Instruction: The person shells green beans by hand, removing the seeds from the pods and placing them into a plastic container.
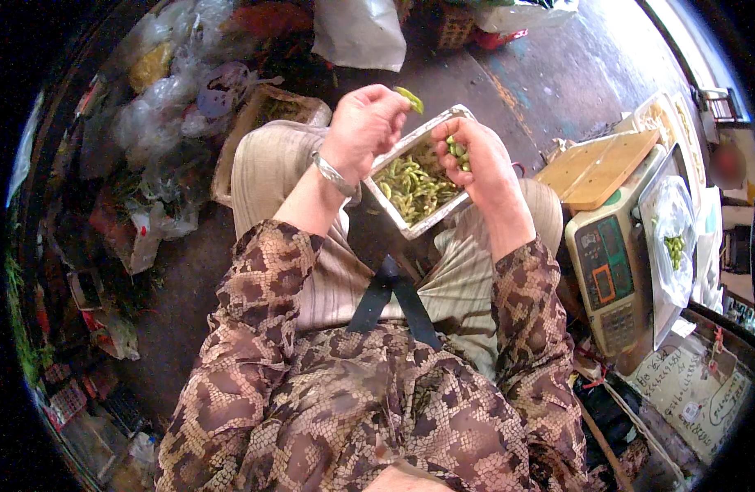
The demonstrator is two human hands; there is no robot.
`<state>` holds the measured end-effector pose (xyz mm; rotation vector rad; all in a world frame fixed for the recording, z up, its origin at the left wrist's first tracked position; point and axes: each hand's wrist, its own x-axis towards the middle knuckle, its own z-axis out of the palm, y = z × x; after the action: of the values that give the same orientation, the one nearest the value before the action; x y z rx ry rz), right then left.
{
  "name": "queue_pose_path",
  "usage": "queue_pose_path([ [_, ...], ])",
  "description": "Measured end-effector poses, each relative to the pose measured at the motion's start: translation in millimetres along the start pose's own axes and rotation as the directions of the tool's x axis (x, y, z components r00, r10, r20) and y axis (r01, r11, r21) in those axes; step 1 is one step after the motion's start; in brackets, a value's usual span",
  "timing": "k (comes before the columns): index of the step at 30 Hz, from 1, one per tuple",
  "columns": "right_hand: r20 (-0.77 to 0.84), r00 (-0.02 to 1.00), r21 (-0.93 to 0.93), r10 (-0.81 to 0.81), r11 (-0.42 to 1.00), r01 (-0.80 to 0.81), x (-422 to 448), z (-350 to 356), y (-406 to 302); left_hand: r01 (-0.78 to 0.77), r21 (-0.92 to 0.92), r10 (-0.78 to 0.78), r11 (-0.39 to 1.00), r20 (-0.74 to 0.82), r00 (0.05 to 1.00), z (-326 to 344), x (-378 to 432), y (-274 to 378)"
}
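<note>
Between my knees stands a white foam box (387, 203) holding many green bean pods (411, 184), some yellowish. My left hand (368, 123), with a bracelet at the wrist, is raised over the box's left corner and pinches one green pod (409, 99) between thumb and fingertips. Above the box's right side, my right hand (476, 157) is curled around several green beans (457, 152), which show between its fingers. The two hands are apart.
At right stands a digital scale (602, 277) with a plastic bag of green beans (674, 252) on its metal pan (663, 326). A wooden board (605, 166) lies beside it. Plastic bags (162, 117) pile up at left, near another foam box (230, 166). A white sack (359, 34) is ahead.
</note>
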<state>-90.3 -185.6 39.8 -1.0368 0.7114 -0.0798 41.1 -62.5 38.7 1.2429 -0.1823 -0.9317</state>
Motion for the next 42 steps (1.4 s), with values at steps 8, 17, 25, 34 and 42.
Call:
queue_pose_path([
  [8, 0.121, 0.972, 0.016, -0.199, 0.98, 0.199, -2.8, 5.7, 2.0, 0.143, -0.287, -0.144, 0.947, 0.018, 0.989, -17.3, 7.4, 6.7],
  [17, 0.25, 0.79, -0.454, -0.559, 0.653, 0.606, -8.5, 33.2, 18.5, 0.186, -0.295, -0.19, 0.937, 0.016, 0.982, -10.6, 12.7, -7.1],
  [25, 0.216, 0.805, -0.563, -0.553, 0.603, 0.565, -3.9, 30.6, 24.3, 0.257, -0.259, -0.243, 0.931, 0.085, 0.966, 5.0, 6.0, -5.3],
  [34, 0.012, 0.88, -0.226, -0.475, 0.856, 0.465, 5.2, 5.6, 12.6, 0.039, 0.05, -0.047, 0.998, 0.18, 0.983, -1.4, -1.7, -5.2],
  [42, 0.01, 0.879, -0.363, -0.477, 0.818, 0.447, 5.4, 4.2, 11.3, -0.134, 0.17, 0.098, 0.976, 0.207, 0.973, 1.1, -4.1, -8.4],
])
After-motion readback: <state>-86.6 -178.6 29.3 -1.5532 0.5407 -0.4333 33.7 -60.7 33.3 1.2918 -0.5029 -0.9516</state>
